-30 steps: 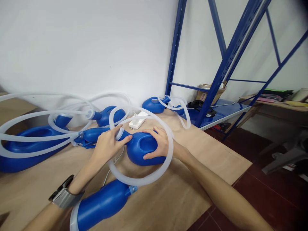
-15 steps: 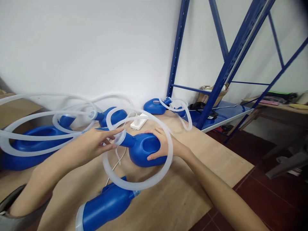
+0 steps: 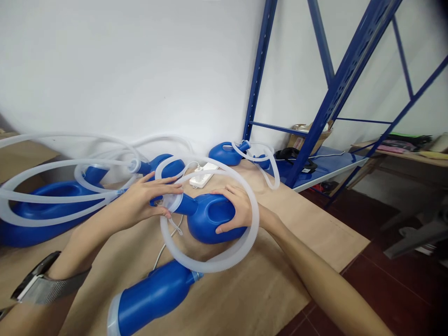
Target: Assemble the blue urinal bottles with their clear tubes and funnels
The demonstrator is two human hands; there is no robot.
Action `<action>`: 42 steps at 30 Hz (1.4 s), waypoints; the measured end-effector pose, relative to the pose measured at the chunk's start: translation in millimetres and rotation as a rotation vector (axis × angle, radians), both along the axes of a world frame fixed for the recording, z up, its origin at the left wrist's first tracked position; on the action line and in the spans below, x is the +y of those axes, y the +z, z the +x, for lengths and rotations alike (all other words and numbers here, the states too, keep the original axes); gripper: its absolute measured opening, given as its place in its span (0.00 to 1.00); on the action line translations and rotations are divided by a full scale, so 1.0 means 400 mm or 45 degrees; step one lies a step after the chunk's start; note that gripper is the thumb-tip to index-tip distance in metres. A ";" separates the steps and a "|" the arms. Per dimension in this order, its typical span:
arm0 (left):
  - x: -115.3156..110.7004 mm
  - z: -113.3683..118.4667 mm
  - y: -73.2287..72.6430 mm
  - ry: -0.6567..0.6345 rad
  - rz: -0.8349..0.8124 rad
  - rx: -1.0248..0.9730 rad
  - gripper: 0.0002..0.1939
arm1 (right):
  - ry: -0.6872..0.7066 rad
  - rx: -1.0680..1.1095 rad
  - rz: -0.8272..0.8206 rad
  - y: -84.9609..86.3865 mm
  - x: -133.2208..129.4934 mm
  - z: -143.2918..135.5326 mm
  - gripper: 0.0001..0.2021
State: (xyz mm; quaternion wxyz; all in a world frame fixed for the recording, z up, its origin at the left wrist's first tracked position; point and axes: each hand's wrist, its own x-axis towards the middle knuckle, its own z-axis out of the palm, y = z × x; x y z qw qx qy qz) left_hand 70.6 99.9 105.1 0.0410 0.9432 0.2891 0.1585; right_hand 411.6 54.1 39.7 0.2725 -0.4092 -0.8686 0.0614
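Observation:
A blue urinal bottle (image 3: 200, 224) lies on its side on the wooden table, its neck pointing left. Wrapped over its body and handle, my right hand (image 3: 240, 207) holds it, thumb in front. My left hand (image 3: 149, 196) grips the clear cap (image 3: 171, 203) at the bottle's mouth, with fingers above and thumb below. A translucent corrugated hose (image 3: 213, 266) loops around the bottle and passes in front of my right wrist. Nearer to me rests another blue bottle (image 3: 154, 296) with a pale end, below the hose loop.
More blue bottles with hoses crowd the left, including a large bottle (image 3: 52, 210). Behind stand a white power strip (image 3: 205, 175) and another bottle (image 3: 224, 154). A blue metal rack (image 3: 324, 102) rises at the right, beyond the table (image 3: 315, 224).
My left hand has closed further around the cap, its thumb now underneath. The hose loop has shifted slightly right. My right hand stays on the bottle.

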 end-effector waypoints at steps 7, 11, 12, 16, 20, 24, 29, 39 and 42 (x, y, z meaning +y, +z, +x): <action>0.005 0.006 0.005 -0.081 -0.199 -0.173 0.30 | 0.037 0.046 0.022 -0.012 0.007 0.007 0.51; 0.002 0.012 0.008 -0.034 -0.317 -0.171 0.28 | 0.052 0.058 -0.086 0.012 0.000 0.000 0.49; 0.002 0.014 0.008 -0.031 -0.327 -0.174 0.28 | 0.046 0.055 -0.105 0.016 0.000 -0.001 0.50; -0.001 0.022 0.007 -0.030 -0.282 -0.177 0.27 | 0.049 0.042 -0.110 0.014 0.005 0.000 0.51; -0.007 0.023 0.005 -0.024 -0.259 -0.182 0.28 | 0.092 0.070 -0.073 0.007 0.012 0.003 0.50; -0.014 0.010 0.005 -0.015 -0.236 -0.152 0.28 | 0.115 0.090 -0.034 0.009 0.015 0.002 0.49; -0.032 -0.002 0.001 -0.003 -0.137 -0.019 0.29 | 0.110 0.111 -0.038 0.008 0.012 0.001 0.49; -0.022 0.025 -0.048 -0.071 0.090 -0.068 0.29 | 0.042 0.094 -0.038 0.005 0.007 0.002 0.50; -0.013 0.024 -0.061 -0.111 0.072 -0.175 0.31 | 0.037 0.083 -0.048 0.005 0.005 0.003 0.50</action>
